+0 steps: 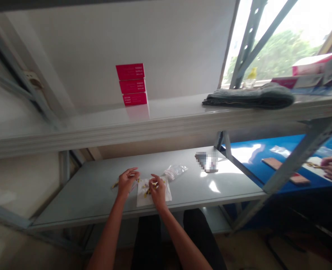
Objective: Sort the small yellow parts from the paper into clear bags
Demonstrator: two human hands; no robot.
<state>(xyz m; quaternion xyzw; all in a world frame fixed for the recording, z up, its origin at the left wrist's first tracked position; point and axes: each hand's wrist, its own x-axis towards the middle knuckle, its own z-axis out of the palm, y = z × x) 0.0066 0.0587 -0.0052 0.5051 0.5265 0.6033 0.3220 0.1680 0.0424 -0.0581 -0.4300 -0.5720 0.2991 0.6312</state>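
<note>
We see yellow pieces [147,192] loose on the white sheet [142,201], so work seems unfinished, and cannot tell whether our left hand [126,181] or right hand [158,190] grips anything.

Dark trousers [204,234], bare forearms [109,230], ungloved hands [126,182]

I watch through one camera on the person's head — it faces forward and down, over the forearms [114,225], towards the table [93,185]. It stands back enough that the left hand [126,182] and right hand [158,192] look small, and takes in the shelf [174,108] across the middle — plus the window [281,48], upper right.
</note>
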